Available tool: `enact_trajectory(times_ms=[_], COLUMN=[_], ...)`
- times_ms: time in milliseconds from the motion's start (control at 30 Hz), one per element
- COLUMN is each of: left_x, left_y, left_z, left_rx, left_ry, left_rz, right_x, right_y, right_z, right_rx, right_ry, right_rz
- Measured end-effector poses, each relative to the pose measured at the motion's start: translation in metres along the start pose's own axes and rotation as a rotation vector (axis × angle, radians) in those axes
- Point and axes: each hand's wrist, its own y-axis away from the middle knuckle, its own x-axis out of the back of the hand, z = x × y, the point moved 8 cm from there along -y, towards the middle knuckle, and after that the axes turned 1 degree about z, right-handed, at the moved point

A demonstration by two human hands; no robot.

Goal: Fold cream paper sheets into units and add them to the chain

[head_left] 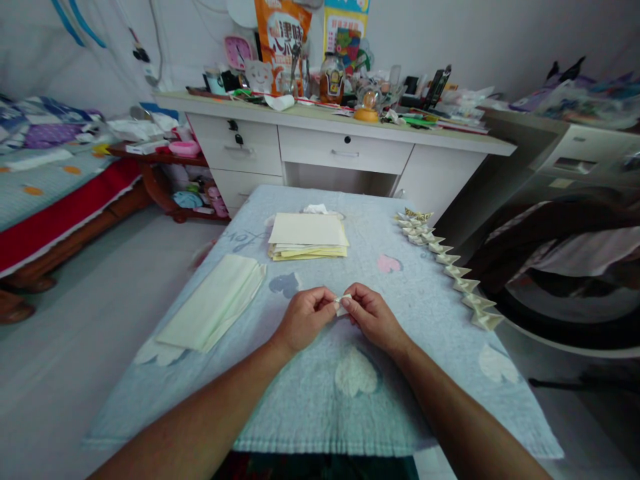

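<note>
Between my two hands, above the middle of the cloth-covered table, is a small folded piece of pale paper (343, 307). My left hand (311, 313) pinches its left side between thumb and fingers. On the other side my right hand (371, 313) has thumb and fingers closed on it. Much of the paper is hidden by the fingertips. Just beyond the hands lies a stack of cream and yellow paper sheets (309, 230). Left of them are long pale folded sheets (213, 303). Along the right edge runs a row of folded paper pieces (457, 272) with pointed tips.
A blue-grey cloth (300, 420) with heart shapes covers the table. Behind it stands a white desk (345, 150) crowded with a jar (332, 79), an orange bag and other items. A bed (65, 187) is at left, a front-loading washing machine (575, 160) at right.
</note>
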Motion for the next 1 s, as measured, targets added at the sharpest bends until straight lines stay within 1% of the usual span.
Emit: enact_trajectory(times_ms=[233, 367, 467, 600, 700, 867, 1000], left_x=[-0.0014, -0.0042, -0.0053, -0.0025, -0.0018, 0.0, 0.0003], left_y=[0.0001, 0.0004, 0.0002, -0.0013, -0.0017, -0.0008, -0.0012], left_z=[-0.0031, -0.0008, -0.0007, -0.0046, -0.0034, 0.0029, 0.0043], left_rx=[0.016, 0.004, -0.02, -0.022, -0.039, -0.071, -0.076], left_ry=[0.086, 0.131, 0.119, 0.035, -0.011, -0.034, -0.048], left_rz=[-0.011, -0.061, -0.096, -0.058, -0.032, 0.014, 0.029], right_x=[-0.0017, -0.002, -0.0021, -0.0031, -0.0036, -0.0042, -0.0044], right_y=[0.0002, 0.0007, 0.0012, 0.0011, 0.0011, 0.0019, 0.002], right_z=[0.0, -0.0023, -0.0043, -0.0041, 0.0004, 0.0033, 0.0021], right_rx=[0.006, 0.024, 0.035, 0.047, 0.02, -0.021, -0.028], right_ry=[-0.037, -0.055, -0.045, -0.031, -0.061, -0.12, -0.12], right_rz=[-0.034, -0.038, -0.034, -0.044, -0.052, -0.068, -0.072])
